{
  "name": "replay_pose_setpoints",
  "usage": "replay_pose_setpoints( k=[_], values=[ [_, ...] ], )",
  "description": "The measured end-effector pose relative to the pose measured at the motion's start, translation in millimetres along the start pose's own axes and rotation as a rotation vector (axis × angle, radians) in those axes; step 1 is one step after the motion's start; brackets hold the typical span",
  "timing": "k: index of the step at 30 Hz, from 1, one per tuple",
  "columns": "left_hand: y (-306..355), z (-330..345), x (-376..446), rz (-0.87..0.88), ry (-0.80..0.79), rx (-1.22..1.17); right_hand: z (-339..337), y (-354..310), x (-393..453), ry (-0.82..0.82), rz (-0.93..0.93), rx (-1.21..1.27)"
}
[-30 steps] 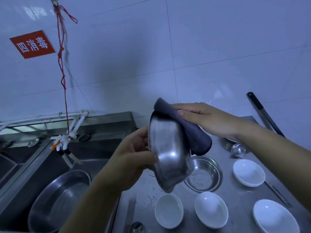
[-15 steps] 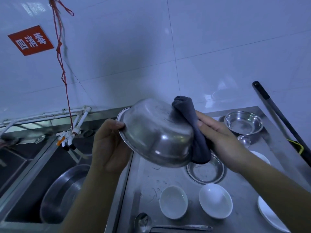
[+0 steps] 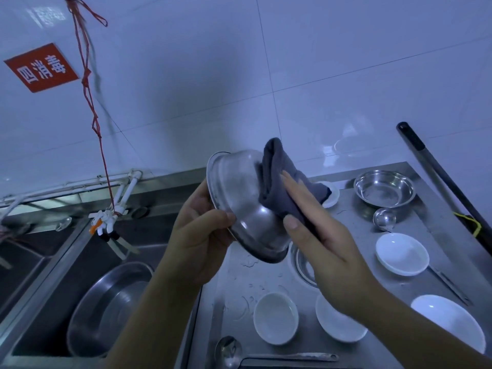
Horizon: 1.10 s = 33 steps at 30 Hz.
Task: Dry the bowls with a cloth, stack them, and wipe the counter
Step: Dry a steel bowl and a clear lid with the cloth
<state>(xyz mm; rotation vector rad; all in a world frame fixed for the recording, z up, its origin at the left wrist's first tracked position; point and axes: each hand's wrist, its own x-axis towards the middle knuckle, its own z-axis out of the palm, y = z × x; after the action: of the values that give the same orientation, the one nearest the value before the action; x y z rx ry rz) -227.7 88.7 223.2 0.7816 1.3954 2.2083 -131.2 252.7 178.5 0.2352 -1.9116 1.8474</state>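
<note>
Gripping a tilted steel bowl (image 3: 239, 198) in the left hand (image 3: 199, 233), the right hand (image 3: 319, 235) pinches a grey cloth (image 3: 282, 182) against it above white bowls (image 3: 275, 318), a ladle (image 3: 229, 350) and the wet counter (image 3: 239, 288).

Held bowl (image 3: 245, 209), centre frame: shiny steel, smudged. Cloth (image 3: 282, 179) against it: grey, matt, soft weave. Desk (image 3: 431, 278), lower right: brushed steel, wet-spotted. Small bowls (image 3: 275, 318): glossy white ceramic. Wall (image 3: 319, 62): glossy tile.
</note>
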Motion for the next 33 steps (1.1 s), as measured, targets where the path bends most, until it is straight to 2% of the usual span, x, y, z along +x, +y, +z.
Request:
replay_pose_setpoints(
  k=[2, 6, 9, 12, 14, 19, 23, 27, 33],
  values=[
    [-3, 4, -3, -0.018, -0.025, 0.005, -7, 3, 17, -0.060, 0.052, -0.001],
    [-13, 14, -4, -0.070, 0.031, 0.061, -21, 12, 52, -0.084, 0.193, 0.097],
    [-21, 16, -3, -0.115, 0.053, 0.153, -21, 19, 60, -0.066, 0.156, 0.025],
    [-28, 19, -3, -0.145, 0.010, 0.209, -15, 21, 61, -0.069, 0.100, -0.075],
    [-32, 20, -3, -0.159, 0.016, 0.162, -13, 25, 58, -0.105, 0.043, -0.150],
    [-39, 21, -4, -0.207, 0.169, -0.007, -11, 35, 36, -0.142, -0.092, -0.350],
    [-40, 28, -1, -0.244, 0.294, -0.125, -11, 45, 18, -0.037, -0.150, -0.452],
    [-45, 31, 4, -0.189, 0.416, -0.131, -7, 60, -5, 0.062, -0.278, -0.574],
    [-39, 21, 13, -0.159, 0.492, -0.240, 8, 81, -30, 0.302, -0.334, -0.560]
  ],
)
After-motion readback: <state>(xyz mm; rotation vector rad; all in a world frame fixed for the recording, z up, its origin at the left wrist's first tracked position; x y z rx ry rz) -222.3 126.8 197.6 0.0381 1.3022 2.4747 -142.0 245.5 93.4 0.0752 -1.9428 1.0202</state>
